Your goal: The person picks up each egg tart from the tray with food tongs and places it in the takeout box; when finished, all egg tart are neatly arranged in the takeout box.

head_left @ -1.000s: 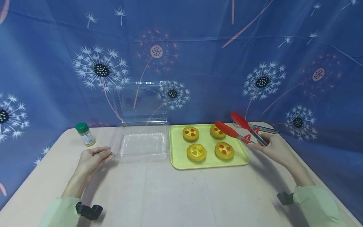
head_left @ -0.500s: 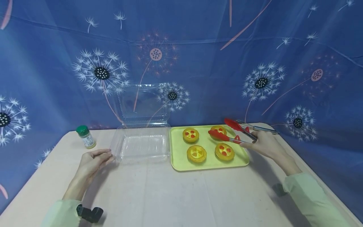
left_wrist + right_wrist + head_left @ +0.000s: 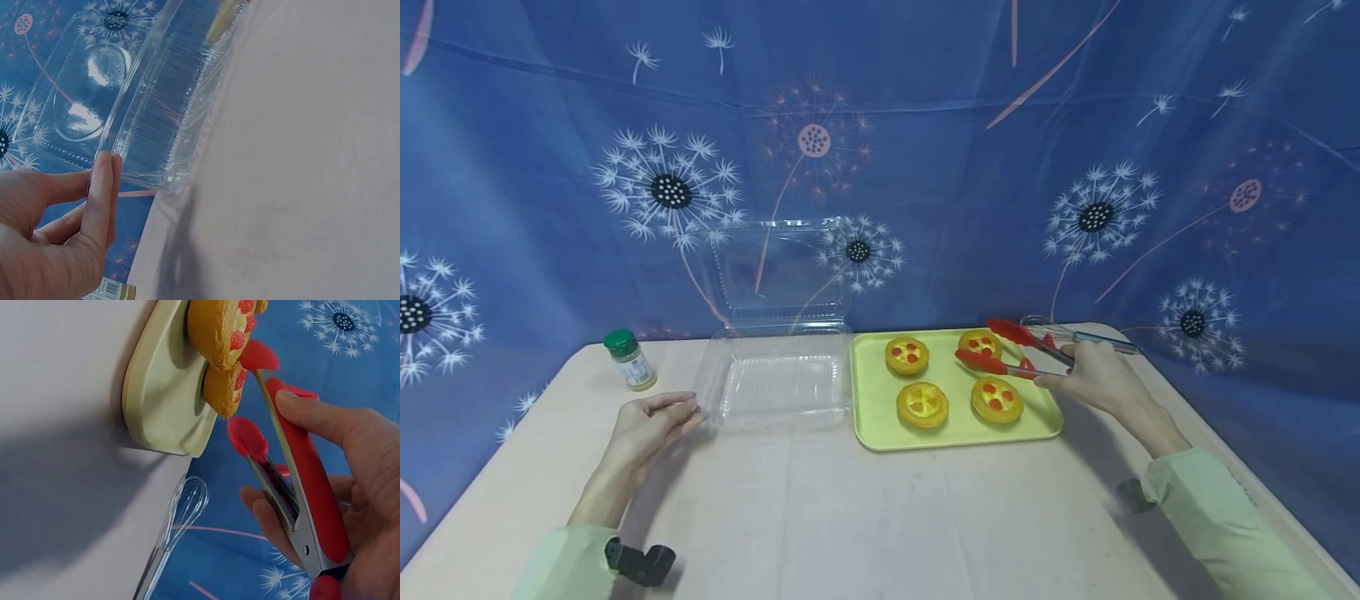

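My left hand (image 3: 643, 437) pinches the rim of a clear plastic clamshell container (image 3: 782, 383) at its near left corner. The lid stands raised against the backdrop. My right hand (image 3: 1105, 383) grips tongs with red heads and handle (image 3: 312, 481). Their two red heads (image 3: 977, 362) are spread apart, one on each side of the far right egg tart (image 3: 976, 343). That tart sits on a yellow tray (image 3: 880, 437) with a second red-dotted tart (image 3: 907, 356) at the far left, a yellow-topped tart (image 3: 922, 406) at the near left and a red-dotted one (image 3: 997, 400) at the near right.
A small seasoning jar (image 3: 630, 360) with a green cap stands at the left, behind my left hand. A wire whisk (image 3: 1105, 340) lies at the far right, behind my right hand. A blue dandelion-print cloth (image 3: 925, 183) hangs along the table's back edge.
My right hand has brought the tongs left and lower, from the tray's far right corner to around the far right tart. My left hand stays at the container's corner.
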The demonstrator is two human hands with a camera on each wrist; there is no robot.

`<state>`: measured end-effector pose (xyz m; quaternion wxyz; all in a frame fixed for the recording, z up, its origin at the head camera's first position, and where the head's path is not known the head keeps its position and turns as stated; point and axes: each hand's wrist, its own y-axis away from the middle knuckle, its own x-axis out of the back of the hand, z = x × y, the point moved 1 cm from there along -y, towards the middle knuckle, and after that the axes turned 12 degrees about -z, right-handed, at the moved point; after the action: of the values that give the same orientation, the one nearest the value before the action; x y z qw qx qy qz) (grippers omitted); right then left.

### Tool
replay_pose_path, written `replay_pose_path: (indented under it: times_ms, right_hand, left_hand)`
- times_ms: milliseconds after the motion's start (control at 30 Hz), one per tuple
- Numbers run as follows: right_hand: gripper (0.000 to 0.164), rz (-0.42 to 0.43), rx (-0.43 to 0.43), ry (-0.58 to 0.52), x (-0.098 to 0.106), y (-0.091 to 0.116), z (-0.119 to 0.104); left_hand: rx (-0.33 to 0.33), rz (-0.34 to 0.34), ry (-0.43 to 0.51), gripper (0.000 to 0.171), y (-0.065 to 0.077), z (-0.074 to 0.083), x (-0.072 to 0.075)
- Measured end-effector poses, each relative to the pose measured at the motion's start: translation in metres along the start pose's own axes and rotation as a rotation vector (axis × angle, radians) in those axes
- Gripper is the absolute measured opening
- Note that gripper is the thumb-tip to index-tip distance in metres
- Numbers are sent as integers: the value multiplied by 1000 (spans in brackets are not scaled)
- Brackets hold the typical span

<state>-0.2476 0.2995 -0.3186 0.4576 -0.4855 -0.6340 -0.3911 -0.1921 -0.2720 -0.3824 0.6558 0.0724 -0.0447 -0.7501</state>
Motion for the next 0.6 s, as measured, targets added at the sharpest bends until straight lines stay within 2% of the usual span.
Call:
replay_pose_path:
  times_ms: [300,500,600]
  right_hand:
    - [49,8,12,11,0,-1,-4]
    - [43,1,-4,42,-2,-2,-4]
    - [47,10,-4,56,-3,-3,-3]
  left_hand:
    - [9,4,-3,54,0,1,0]
    - [5,7,2,52,1,1,0]
    - [5,6,7,52,0,1,-1]
